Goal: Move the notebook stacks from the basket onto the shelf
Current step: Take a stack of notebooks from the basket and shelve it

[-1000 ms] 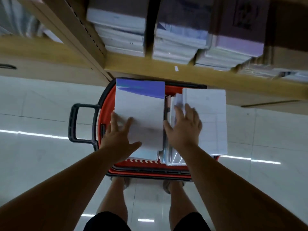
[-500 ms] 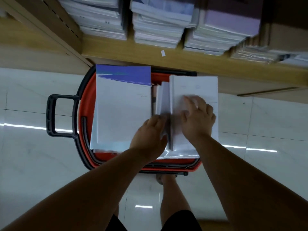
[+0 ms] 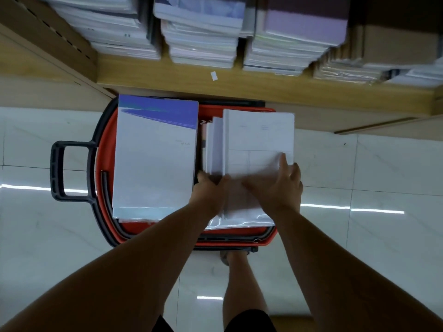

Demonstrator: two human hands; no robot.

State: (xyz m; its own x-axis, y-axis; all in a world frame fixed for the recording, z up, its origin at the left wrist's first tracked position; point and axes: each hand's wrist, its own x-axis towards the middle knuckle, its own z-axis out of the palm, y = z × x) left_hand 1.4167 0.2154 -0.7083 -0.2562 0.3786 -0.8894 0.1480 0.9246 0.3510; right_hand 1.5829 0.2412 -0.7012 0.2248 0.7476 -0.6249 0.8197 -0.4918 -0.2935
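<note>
Both left stack (image 3: 153, 164) and right stack (image 3: 259, 135) sat unshelved in the basket (image 3: 105, 144); left hand (image 3: 208, 192) gripped the latter's edge, right hand (image 3: 280, 185) lay flat atop.

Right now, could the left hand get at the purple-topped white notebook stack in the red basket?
Probably yes: the purple-topped white notebook stack lies uncovered right beside the left hand, with nothing between them.

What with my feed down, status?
Left hand grips white notebook stack; right hand flat on top. Stack in red plastic basket. Wooden shelf crowded.
</note>
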